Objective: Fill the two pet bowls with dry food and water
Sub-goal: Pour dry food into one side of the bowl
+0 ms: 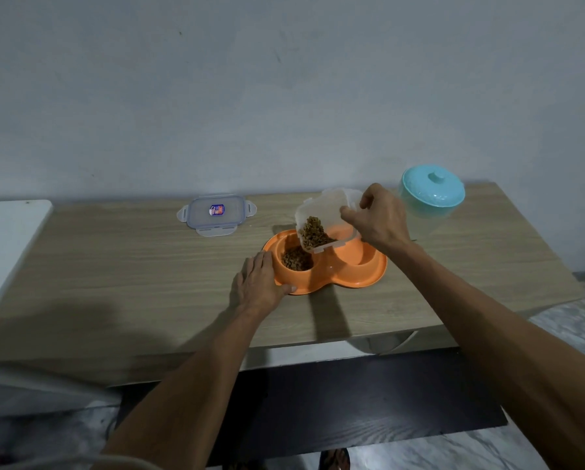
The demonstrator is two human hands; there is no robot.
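An orange double pet bowl (pixel 355 278) sits on the wooden table (pixel 131 266). Its left well holds brown dry food (pixel 296 258); its right well is partly hidden and looks empty. My right hand (pixel 381 218) grips a clear plastic container (pixel 321 212), tilted over the left well, with kibble (pixel 313 234) sliding toward its lower rim. My left hand (pixel 258 283) lies flat against the bowl's left edge, thumb touching the rim.
The container's clear lid (pixel 216 213) with a blue sticker lies on the table, back left. A teal lidded pot (pixel 431 195) stands at the back right. A white surface (pixel 2 239) adjoins the table's left end. A wall runs behind.
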